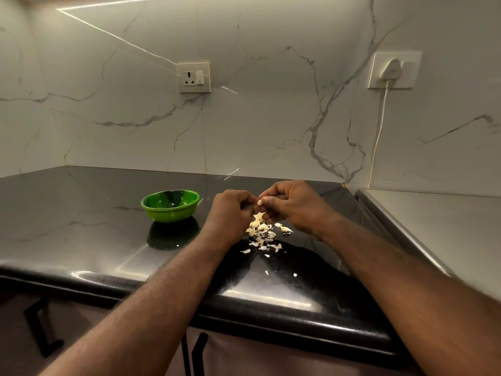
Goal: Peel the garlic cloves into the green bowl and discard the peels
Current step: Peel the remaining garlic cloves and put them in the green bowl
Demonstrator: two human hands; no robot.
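Left hand (230,210) and right hand (292,204) pinch one garlic clove (260,202) over the peels (261,232) (green bowl (170,204) aside, likely sparing it skins).

Warm, rather dim light is falling from above, streaking a bright line across the marble backsplash (271,118). The glossy black counter (67,213) is glaring along its front edge and mirroring the green bowl (170,206). Wide-angle distortion is bowing the frame's edges.
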